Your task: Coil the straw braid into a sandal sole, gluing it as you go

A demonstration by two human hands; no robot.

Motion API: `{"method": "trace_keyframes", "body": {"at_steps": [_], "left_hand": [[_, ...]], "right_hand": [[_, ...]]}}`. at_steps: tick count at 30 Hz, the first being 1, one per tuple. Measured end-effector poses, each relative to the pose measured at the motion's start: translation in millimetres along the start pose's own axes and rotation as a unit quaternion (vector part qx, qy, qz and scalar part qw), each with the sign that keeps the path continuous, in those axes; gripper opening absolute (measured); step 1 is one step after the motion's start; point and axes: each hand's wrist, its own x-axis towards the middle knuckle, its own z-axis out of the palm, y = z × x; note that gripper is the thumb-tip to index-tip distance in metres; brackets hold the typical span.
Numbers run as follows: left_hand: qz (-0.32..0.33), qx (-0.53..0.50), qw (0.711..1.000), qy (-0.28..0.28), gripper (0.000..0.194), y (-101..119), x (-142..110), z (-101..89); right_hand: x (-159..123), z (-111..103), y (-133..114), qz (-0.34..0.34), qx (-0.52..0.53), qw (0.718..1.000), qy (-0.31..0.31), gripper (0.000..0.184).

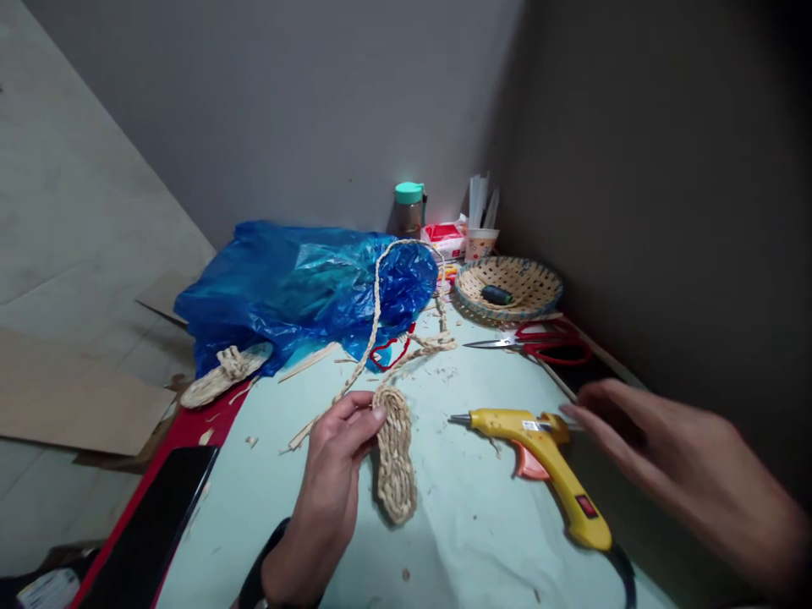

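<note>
My left hand (348, 444) pinches the upper left edge of a small braided straw sole (397, 457) on the table. A loose length of straw braid (376, 309) trails from the sole's top and loops toward the back. To the right lies a yellow hot glue gun (526, 427) on its side, its nozzle pointing left and its orange trigger toward me. My right hand (666, 461), slightly blurred, hovers by the gun's rear end, near a short clear glue stick end. Its thumb and fingers are apart and hold nothing visible; whether the thumb touches the stick I cannot tell.
Red-handled scissors (539, 341) lie behind the glue gun, before a woven basket (469, 296) holding a dark thread spool (496, 294). A blue plastic bag (285, 279) fills the back left. A straw slipper (222, 376) and a black phone (156, 524) lie at the left edge.
</note>
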Motion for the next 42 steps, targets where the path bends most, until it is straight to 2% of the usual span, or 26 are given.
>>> {"method": "trace_keyframes", "body": {"at_steps": [1,3,6,8,11,13,15,17,19,21,23,26,28,32,36,39,41,42], "left_hand": [[0.003,-0.003,1.000,0.003,0.020,0,0,0.5],[0.011,-0.011,1.000,0.011,0.022,1,0,1.7],[0.021,-0.026,0.999,0.024,0.024,3,1,2.5],[0.024,-0.038,0.999,0.031,0.025,4,2,2.3],[0.023,-0.062,0.997,0.032,0.025,5,2,1.9],[0.020,-0.076,0.996,0.032,0.026,5,1,2.5],[0.016,-0.083,0.996,0.035,0.027,5,-1,4.2],[0.015,-0.084,0.995,0.041,0.028,7,-3,6.7],[0.019,-0.082,0.995,0.049,0.027,9,-5,9.6],[0.029,-0.078,0.995,0.055,0.024,11,-8,13.3],[0.041,-0.071,0.995,0.058,0.020,12,-12,17.8],[0.062,-0.059,0.994,0.066,0.014,9,-16,25.5],[0.080,-0.052,0.993,0.071,0.013,6,-17,29.8],[0.107,-0.038,0.990,0.078,0.015,0,-16,34.9],[0.106,-0.035,0.992,0.066,0.016,1,-14,37.1],[0.097,-0.035,0.994,0.043,0.020,6,-12,35.4],[0.095,-0.035,0.994,0.034,0.021,9,-10,32.4],[0.095,-0.035,0.994,0.032,0.021,10,-9,30.6]], "right_hand": [[-17,8,2,0.035,-0.015,0.999,-0.017,0.040],[-46,25,4,0.046,-0.033,0.998,-0.041,0.040],[-68,44,0,0.021,-0.091,0.996,0.001,0.046],[-68,47,-7,0.013,-0.096,0.995,0.024,0.046],[-55,40,-30,-0.010,-0.001,0.999,0.050,0.035],[-45,36,-51,-0.031,0.112,0.993,0.030,0.025],[-36,38,-76,-0.026,0.191,0.981,-0.007,0.028],[-28,45,-98,0.001,0.262,0.963,-0.064,0.043],[-21,55,-116,0.050,0.344,0.929,-0.130,0.054],[-16,64,-128,0.075,0.432,0.883,-0.170,0.050],[-14,70,-136,0.077,0.491,0.849,-0.180,0.041],[-13,75,-140,0.070,0.524,0.830,-0.178,0.029],[-14,77,-140,0.068,0.521,0.835,-0.163,0.025],[-15,78,-140,0.057,0.470,0.874,-0.114,0.021],[-15,73,-136,0.035,0.430,0.896,-0.103,0.024],[-24,55,-114,0.023,0.392,0.915,-0.088,0.045],[-36,41,-87,0.035,0.327,0.942,-0.069,0.038],[-43,35,-71,0.051,0.283,0.957,-0.028,0.032]]}}
